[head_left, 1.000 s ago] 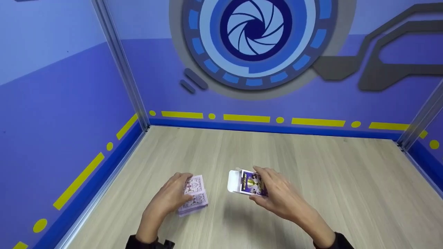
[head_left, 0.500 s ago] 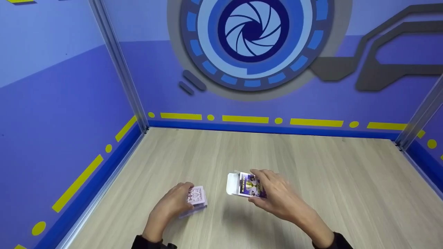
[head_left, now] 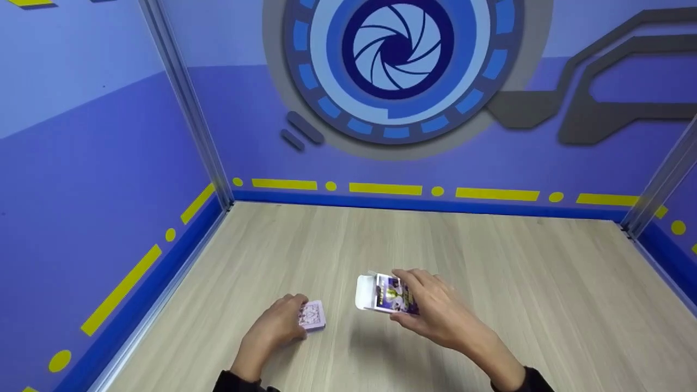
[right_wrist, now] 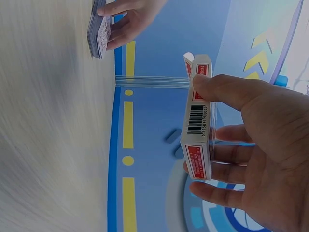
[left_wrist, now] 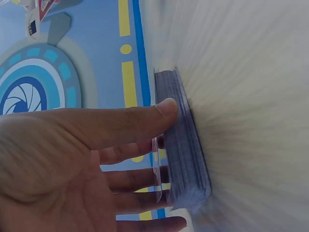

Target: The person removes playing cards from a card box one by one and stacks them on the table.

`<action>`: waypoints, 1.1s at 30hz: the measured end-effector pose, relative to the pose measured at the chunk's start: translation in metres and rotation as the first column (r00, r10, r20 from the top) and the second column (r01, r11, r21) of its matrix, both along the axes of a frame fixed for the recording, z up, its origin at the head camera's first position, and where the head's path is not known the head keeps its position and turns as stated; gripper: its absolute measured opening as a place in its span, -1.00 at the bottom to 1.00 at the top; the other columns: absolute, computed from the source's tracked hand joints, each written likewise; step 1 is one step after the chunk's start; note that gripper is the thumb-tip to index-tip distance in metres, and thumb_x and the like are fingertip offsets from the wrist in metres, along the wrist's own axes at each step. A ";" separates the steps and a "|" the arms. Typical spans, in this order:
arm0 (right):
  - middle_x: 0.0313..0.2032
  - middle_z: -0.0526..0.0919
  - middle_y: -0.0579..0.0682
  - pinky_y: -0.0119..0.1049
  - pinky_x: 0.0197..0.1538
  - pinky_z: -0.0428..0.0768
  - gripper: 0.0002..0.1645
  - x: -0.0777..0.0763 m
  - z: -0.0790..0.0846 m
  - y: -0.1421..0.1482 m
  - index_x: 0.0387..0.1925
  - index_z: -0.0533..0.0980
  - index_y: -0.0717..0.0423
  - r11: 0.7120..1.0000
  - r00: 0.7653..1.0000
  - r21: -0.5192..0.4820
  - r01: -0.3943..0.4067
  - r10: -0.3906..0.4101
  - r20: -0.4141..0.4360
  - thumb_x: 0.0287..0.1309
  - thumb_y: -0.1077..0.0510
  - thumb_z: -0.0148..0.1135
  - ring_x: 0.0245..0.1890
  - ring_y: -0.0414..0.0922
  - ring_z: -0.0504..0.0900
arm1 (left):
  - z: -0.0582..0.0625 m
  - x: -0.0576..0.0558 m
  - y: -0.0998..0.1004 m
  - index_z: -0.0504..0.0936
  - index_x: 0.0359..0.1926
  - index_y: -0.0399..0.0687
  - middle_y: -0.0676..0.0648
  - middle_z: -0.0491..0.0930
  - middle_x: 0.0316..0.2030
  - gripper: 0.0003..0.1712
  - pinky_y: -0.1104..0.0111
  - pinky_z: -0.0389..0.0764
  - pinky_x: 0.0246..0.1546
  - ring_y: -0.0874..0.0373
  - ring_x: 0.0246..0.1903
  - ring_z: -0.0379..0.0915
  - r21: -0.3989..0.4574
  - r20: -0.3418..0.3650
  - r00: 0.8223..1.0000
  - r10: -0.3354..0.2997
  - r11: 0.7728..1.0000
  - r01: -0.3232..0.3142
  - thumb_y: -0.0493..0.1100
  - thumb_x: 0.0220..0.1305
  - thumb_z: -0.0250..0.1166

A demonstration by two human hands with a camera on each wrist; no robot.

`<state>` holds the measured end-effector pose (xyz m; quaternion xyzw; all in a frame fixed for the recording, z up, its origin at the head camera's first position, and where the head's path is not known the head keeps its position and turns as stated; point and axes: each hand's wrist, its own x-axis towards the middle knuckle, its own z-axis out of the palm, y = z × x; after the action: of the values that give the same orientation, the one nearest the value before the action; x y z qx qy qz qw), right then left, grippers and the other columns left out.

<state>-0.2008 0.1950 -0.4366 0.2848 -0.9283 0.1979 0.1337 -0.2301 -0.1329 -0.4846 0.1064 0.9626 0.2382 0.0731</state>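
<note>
On the table at left lies a deck of playing cards [head_left: 312, 316], squared into a stack with patterned pinkish-white backs up. My left hand [head_left: 277, 324] grips the deck, its thumb pressing the near side edge [left_wrist: 181, 140] and its fingers on the far side. To the right, above the tabletop, my right hand [head_left: 435, 305] holds a card box [head_left: 395, 294] with a purple picture face. The box's white end flap [head_left: 365, 292] stands open toward the deck. In the right wrist view, thumb and fingers pinch the box across its barcode side [right_wrist: 196, 120]. The box's inside is hidden.
The wood-grain table [head_left: 490, 261] stretches beyond both hands. Blue printed panels [head_left: 326, 163] wall in the back and left, joined by a metal corner post [head_left: 188, 109]. Another panel rises at right.
The deck, loose and spread in two parts a second ago, is now one even stack. My left hand has shifted slightly nearer and right. The right hand with the box has barely moved.
</note>
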 end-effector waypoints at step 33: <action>0.10 0.60 0.05 0.10 0.09 0.61 -0.17 0.001 -0.001 -0.002 0.35 0.43 0.05 1.000 1.000 0.017 -0.005 0.006 -0.025 0.14 -0.13 0.54 0.07 0.02 0.61 | -0.013 0.000 0.017 0.57 0.18 -0.35 -0.32 0.49 0.00 -0.21 -0.16 0.56 -0.05 -0.19 -0.04 0.43 -0.108 -0.092 0.994 0.057 0.992 -0.067 -0.01 0.03 0.64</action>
<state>-0.1994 0.1931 -0.4376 0.2909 -0.9275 0.1868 0.1424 -0.2297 -0.1161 -0.4974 0.0827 0.9794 0.1817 0.0289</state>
